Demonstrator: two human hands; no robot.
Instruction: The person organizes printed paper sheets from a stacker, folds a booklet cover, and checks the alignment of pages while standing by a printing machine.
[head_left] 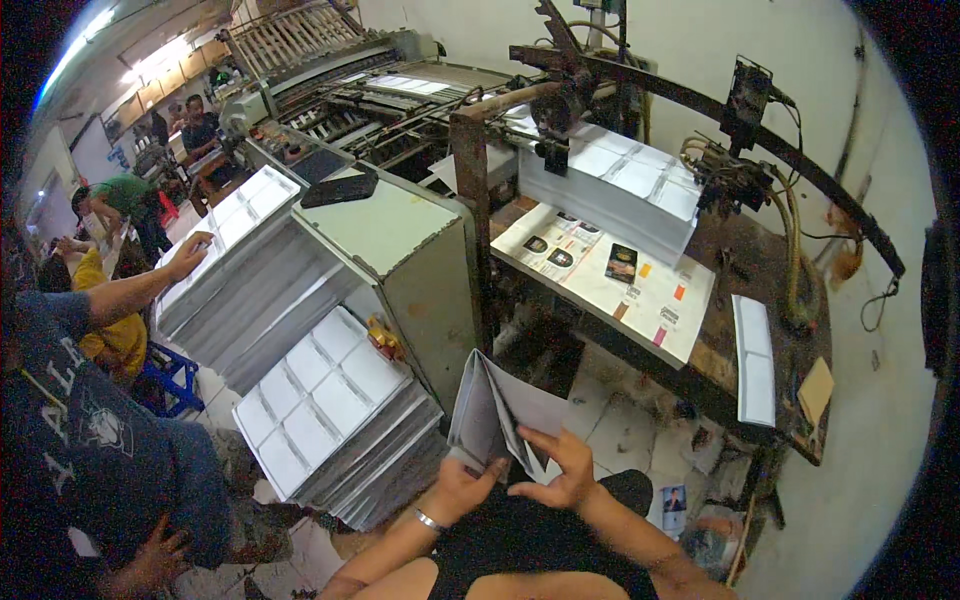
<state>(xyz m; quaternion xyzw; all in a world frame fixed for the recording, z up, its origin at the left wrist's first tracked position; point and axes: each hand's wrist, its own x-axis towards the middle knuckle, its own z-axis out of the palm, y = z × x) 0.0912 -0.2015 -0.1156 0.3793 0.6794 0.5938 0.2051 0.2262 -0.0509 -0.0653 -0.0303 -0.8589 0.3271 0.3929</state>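
Nearest me: black clothing [520, 552], cut off by the lower edge. Left hand [468, 490] grasps a folded paper [485, 405] above the lap, right hand [562, 470] grips its other side — inner folds I can't make out. Gap between paper stack [325, 385] and worktable [783, 372] — tiled floor [622, 425] visible.

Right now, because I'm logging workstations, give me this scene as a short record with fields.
Left hand: holding folded sheets at their lower left
Right hand: touching their lower right, thumb and fingers spread
Nearby left: lower paper stack
Beyond it: upper paper stack, a co-worker's hand on top
Cabinet: black phone-like object on top
Right: table with a colourful printed sheet
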